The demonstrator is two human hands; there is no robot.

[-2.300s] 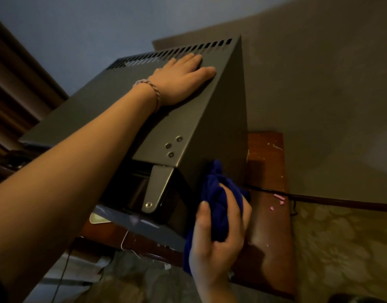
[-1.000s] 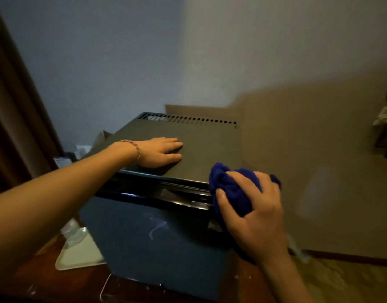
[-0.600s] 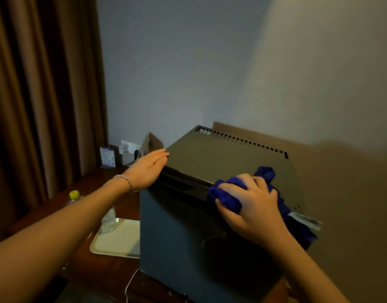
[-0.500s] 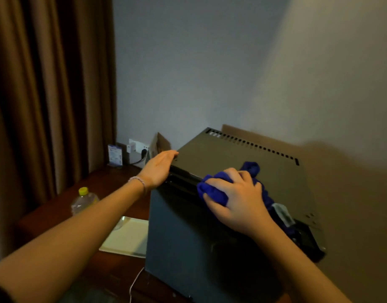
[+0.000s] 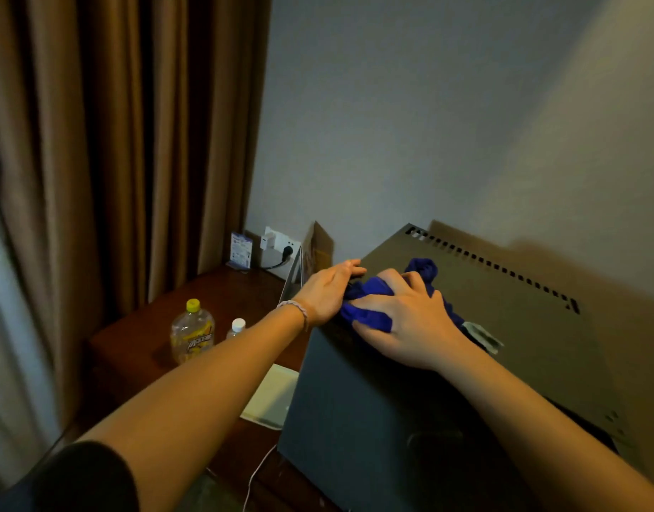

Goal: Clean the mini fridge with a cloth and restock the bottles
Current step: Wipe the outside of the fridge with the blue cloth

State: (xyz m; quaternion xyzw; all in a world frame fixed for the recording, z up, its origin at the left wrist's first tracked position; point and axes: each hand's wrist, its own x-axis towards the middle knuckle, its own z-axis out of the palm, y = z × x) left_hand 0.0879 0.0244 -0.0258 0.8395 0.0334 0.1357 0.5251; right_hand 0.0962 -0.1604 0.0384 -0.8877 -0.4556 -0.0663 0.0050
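right hand [image 5: 410, 319] and blue cloth [image 5: 370, 308] now further left along the fridge top's [image 5: 503, 315] front edge, against the left hand [image 5: 327, 290]

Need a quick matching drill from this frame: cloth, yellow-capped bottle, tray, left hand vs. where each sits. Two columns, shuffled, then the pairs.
Things:
1. blue cloth
2. yellow-capped bottle
3. tray
4. left hand

Places:
A. flat on the wooden table, beside the fridge's left side
B. under the right hand, on the fridge top
C. at the left edge of the mini fridge top
D. upright on the table near the curtain

Pairs: 1-B, 2-D, 3-A, 4-C
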